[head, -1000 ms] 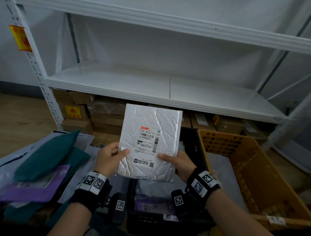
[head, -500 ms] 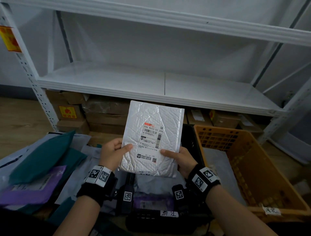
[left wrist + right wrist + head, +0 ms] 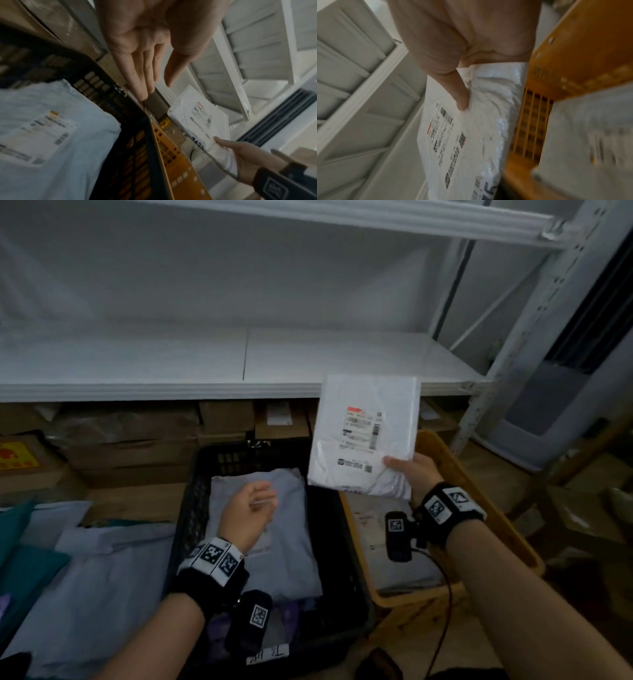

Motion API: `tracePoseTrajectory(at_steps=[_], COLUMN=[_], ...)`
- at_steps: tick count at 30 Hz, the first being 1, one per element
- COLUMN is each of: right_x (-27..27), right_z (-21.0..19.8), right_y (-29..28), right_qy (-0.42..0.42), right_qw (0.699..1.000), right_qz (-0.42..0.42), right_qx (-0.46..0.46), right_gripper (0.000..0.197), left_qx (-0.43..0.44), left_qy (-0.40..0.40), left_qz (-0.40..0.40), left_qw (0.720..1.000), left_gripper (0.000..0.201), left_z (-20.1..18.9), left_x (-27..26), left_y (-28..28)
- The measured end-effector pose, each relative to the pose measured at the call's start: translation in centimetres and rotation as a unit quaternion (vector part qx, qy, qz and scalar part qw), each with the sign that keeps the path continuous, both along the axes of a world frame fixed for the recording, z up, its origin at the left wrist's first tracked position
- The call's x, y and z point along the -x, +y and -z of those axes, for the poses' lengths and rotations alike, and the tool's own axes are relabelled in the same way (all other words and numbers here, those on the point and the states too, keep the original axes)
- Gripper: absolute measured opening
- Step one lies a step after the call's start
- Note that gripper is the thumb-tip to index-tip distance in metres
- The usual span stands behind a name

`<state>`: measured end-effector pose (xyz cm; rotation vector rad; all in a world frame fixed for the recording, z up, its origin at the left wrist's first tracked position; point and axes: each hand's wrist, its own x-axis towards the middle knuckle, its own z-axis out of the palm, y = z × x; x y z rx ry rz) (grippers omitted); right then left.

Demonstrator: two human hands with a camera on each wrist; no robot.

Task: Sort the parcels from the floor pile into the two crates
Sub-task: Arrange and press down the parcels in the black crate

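My right hand (image 3: 409,470) pinches the lower right corner of a white bubble mailer (image 3: 366,433) with a printed label, holding it upright above the near end of the orange crate (image 3: 513,546). In the right wrist view my thumb presses on the white bubble mailer (image 3: 471,128) beside the orange crate (image 3: 573,47). My left hand (image 3: 248,510) hovers empty, fingers straight, over the black crate (image 3: 191,508), which holds a pale grey parcel (image 3: 274,529). The left wrist view shows that left hand (image 3: 150,83), the black crate (image 3: 133,148) and the mailer (image 3: 200,121) further off.
A floor pile of pale grey and teal parcels (image 3: 85,577) lies at the left. A white metal shelf (image 3: 239,361) runs across above brown cartons (image 3: 137,440) behind the crates. The orange crate holds a grey parcel (image 3: 383,556). A shelf post (image 3: 513,364) stands at the right.
My left hand has let go of the mailer and dropped over the black crate. My right hand alone has carried the mailer to the right, over the orange crate.
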<state>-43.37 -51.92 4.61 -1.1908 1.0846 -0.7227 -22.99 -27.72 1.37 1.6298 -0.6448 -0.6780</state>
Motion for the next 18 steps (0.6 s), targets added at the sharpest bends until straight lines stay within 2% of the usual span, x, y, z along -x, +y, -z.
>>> tracePoseTrajectory(at_steps=[2, 4, 6, 8, 10, 12, 15, 17, 18], right_x=[3.1, 5.8, 7.5, 7.7, 6.7, 5.0, 1.9, 0.0, -0.8], right_z=[0.6, 1.6, 3.5, 6.1, 8.9, 11.5, 14.2, 15.7, 16.5], right_y=[-4.2, -7.4, -9.4, -10.3, -10.9, -11.4, -11.6, -11.9, -12.0], right_qy=[0.066, 0.172, 0.253, 0.294, 0.337, 0.357, 0.394, 0.415, 0.427], right_qw=[0.997, 0.984, 0.967, 0.956, 0.940, 0.928, 0.895, 0.887, 0.886], right_qz=[0.032, 0.041, 0.027, -0.004, -0.049, -0.097, -0.201, -0.199, -0.176], right_qx=[0.010, 0.027, 0.022, 0.000, -0.022, -0.046, -0.062, -0.048, -0.043], right_gripper=[0.037, 0.041, 0.041, 0.041, 0.043, 0.046, 0.052, 0.064, 0.081], left_qx=[-0.043, -0.094, -0.151, -0.215, -0.274, -0.309, -0.322, -0.326, -0.328], left_qy=[-0.038, -0.078, -0.120, -0.176, -0.221, -0.245, -0.250, -0.248, -0.248], left_qz=[0.051, 0.109, 0.168, 0.225, 0.269, 0.293, 0.298, 0.301, 0.303], left_qw=[0.997, 0.987, 0.967, 0.934, 0.896, 0.871, 0.863, 0.861, 0.860], left_gripper=[0.034, 0.043, 0.059, 0.074, 0.083, 0.088, 0.089, 0.088, 0.088], left_z=[1.2, 2.3, 3.2, 4.0, 4.7, 5.3, 5.8, 5.8, 5.8], left_x=[1.4, 2.9, 4.5, 5.9, 6.6, 6.9, 7.1, 7.1, 7.1], left_y=[-3.2, -6.3, -9.0, -11.1, -12.4, -13.0, -13.2, -13.3, -13.4])
